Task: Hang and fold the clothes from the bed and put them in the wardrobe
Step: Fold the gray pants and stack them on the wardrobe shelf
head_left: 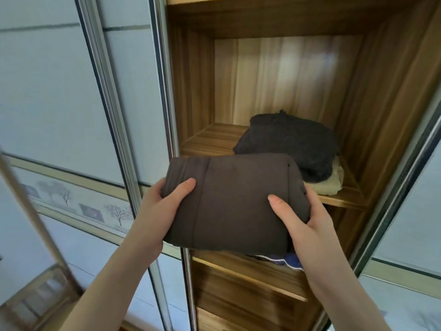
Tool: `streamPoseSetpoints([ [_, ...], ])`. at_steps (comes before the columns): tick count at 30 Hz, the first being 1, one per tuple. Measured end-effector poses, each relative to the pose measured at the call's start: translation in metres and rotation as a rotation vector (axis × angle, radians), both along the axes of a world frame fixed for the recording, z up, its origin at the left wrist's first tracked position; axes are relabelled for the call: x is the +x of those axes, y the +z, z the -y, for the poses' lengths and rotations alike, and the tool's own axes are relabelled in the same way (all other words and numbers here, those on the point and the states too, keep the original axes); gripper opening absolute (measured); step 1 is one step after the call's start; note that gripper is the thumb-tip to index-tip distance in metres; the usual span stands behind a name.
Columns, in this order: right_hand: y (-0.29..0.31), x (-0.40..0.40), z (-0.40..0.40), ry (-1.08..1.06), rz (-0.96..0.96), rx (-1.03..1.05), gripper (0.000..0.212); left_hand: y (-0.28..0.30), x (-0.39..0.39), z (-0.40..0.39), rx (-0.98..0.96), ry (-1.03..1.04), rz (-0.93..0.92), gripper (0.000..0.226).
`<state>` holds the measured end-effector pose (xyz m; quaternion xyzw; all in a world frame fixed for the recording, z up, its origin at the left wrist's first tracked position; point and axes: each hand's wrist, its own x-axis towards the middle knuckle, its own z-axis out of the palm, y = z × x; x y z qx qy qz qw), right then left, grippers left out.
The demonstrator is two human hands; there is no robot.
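A folded dark brown garment is held up in front of the open wardrobe, level with its wooden shelf. My left hand grips its left end, thumb on top. My right hand grips its right end, thumb on top and fingers underneath. On the shelf behind lies a folded dark grey knit on top of a folded beige garment. The left half of that shelf is bare wood.
A pale sliding door with a metal frame and a band of tree pictures stands to the left. A lower shelf holds a dark blue garment with white piping. Another sliding door edge bounds the right side.
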<state>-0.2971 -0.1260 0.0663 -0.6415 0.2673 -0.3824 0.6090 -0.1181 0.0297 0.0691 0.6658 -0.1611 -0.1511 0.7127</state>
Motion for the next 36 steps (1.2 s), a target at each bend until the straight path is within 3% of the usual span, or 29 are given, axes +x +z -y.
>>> streamPoseSetpoints([
  [5, 0.042, 0.008, 0.011, 0.007, 0.066, -0.114, 0.071, 0.044, 0.01, 0.013, -0.064, -0.032, 0.071, 0.029],
  [10, 0.081, 0.019, 0.048, -0.001, 0.142, -0.091, 0.064, 0.082, 0.027, 0.052, -0.087, -0.143, 0.107, 0.023],
  [21, 0.109, 0.036, 0.134, -0.063, 0.101, 0.013, 0.055, 0.119, 0.064, 0.158, 0.051, -0.373, 0.078, 0.044],
  [28, 0.109, 0.047, 0.162, -0.117, 0.067, 0.056, 0.06, 0.115, 0.086, 0.2, 0.039, -0.408, 0.118, 0.08],
  [36, 0.105, 0.058, 0.172, -0.223, 0.118, -0.092, 0.072, 0.11, 0.091, 0.213, -0.093, -0.362, 0.19, 0.07],
])
